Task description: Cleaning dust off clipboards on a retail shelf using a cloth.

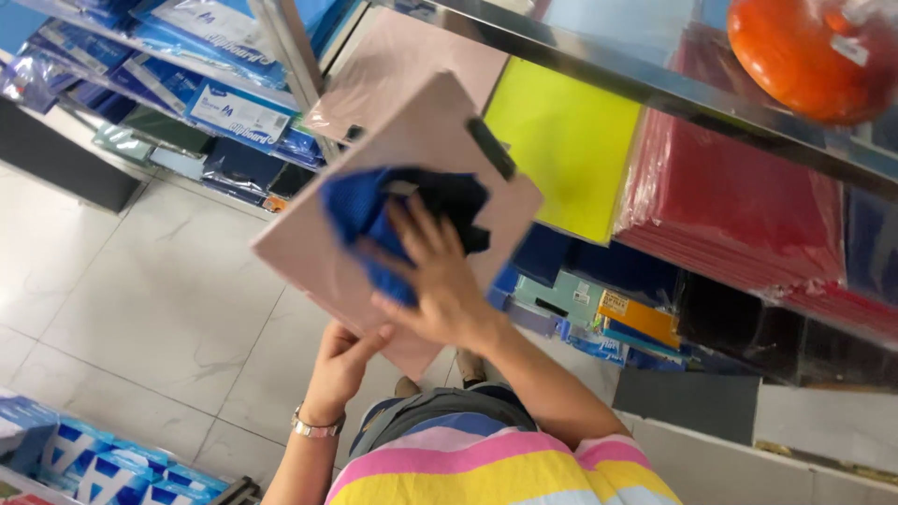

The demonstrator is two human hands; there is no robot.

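We hold the pink clipboard (pixel 412 150) in front of the shelf (pixel 655 89), tilted, its long axis running from lower left to upper right, the black clip (pixel 490 147) at the upper right end. Our left hand (pixel 344 363) grips its lower edge from below, wrist bent upward. Our right hand (pixel 438 281) lies flat on its face, fingers spread, pressing a blue cloth (pixel 360 210) against it.
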